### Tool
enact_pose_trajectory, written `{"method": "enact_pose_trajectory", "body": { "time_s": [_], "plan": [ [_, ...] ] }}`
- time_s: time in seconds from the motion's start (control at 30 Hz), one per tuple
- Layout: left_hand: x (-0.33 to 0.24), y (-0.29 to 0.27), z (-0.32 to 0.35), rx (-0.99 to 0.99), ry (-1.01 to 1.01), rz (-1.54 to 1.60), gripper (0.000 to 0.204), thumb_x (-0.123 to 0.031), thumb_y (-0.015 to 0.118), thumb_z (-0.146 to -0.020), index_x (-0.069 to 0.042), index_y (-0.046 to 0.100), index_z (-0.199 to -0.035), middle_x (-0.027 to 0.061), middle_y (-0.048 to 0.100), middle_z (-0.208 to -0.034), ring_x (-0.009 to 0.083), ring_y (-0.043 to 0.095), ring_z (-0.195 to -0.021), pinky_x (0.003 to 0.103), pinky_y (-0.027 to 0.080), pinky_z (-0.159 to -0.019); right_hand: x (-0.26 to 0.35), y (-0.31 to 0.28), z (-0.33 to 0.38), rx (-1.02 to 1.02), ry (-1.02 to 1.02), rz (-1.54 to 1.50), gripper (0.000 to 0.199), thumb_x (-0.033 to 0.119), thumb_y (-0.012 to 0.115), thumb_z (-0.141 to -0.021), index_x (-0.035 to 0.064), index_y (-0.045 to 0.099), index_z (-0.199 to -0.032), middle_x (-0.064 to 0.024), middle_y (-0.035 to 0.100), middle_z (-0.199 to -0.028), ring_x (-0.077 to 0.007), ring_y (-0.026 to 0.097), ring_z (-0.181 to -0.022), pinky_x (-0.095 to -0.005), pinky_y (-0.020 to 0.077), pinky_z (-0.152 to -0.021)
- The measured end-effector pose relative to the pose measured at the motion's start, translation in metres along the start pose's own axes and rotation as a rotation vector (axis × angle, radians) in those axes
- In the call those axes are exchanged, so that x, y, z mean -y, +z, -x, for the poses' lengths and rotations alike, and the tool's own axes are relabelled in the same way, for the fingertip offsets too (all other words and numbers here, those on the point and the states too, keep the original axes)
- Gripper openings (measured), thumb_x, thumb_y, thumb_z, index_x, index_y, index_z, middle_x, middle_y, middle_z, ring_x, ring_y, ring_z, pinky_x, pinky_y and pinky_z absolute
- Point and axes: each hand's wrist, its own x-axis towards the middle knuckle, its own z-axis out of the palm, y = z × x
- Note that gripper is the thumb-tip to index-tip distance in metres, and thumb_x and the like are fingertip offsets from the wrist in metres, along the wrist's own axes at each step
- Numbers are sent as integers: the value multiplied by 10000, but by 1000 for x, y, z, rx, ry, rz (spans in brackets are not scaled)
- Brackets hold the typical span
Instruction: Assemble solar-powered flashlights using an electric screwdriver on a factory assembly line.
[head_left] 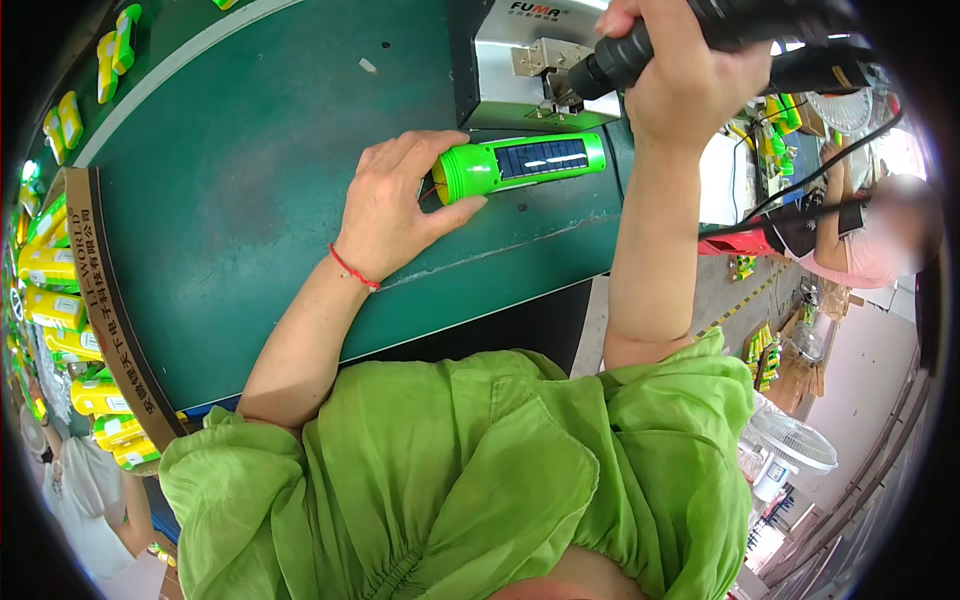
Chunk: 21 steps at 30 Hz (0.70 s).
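My left hand is closed round the threaded end of a bright green tube-shaped housing, which looks like a flashlight body. The housing lies on its side on the green work table, its dark solar panel facing up. Thin wires show at the open end beside my palm. Higher up on the right, my right hand grips a black electric screwdriver. The screwdriver's nose points down-left into the metal outlet of a screw feeder, and its tip is partly hidden there.
A cardboard box full of yellow-and-green units stands at the left edge. More such units lie beyond the table's curved rim. A black cable hangs at right. Co-workers sit far right and lower left; a white fan stands at right.
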Motion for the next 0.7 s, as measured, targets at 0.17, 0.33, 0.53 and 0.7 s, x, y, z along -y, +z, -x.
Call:
{"method": "enact_pose_trajectory", "body": {
  "time_s": [0.17, 0.33, 0.53, 0.7],
  "plan": [
    [1, -1, 0, -21, 8, 3, 502, -263, 807, -698, -101, 627, -1137, 53, 658, -1026, 239, 628, -939, 364, 451, -854, 22, 0, 25, 13, 51, -281, 595, 80, 589, -855, -112, 318, -1349, -79, 547, -622, -135, 514, -481, -264, 463, -494],
    [5, 1, 3, -26, -18, 37, 493, -283, 804, -716, -115, 625, -1144, 46, 659, -1012, 234, 632, -920, 362, 458, -844, 19, -12, 58, 127, -76, -217, 537, -2, 537, -829, -16, 323, -1322, -141, 586, -623, -200, 540, -482, -363, 491, -489],
    [4, 2, 5, 6, -15, 17, 544, -217, 826, -702, -103, 614, -1190, 62, 659, -1081, 247, 618, -946, 345, 462, -879, 24, -4, 82, 89, -70, 29, 665, -40, 534, -810, -30, 166, -1364, -139, 546, -600, -201, 520, -453, -354, 513, -476],
    [8, 1, 6, 9, -19, 18, 528, -236, 826, -705, -102, 626, -1175, 64, 661, -1082, 255, 618, -993, 359, 445, -900, 24, -3, 87, 106, -69, 55, 696, -27, 522, -822, -22, 126, -1394, -154, 551, -636, -203, 517, -467, -366, 514, -485]
  ]
}}
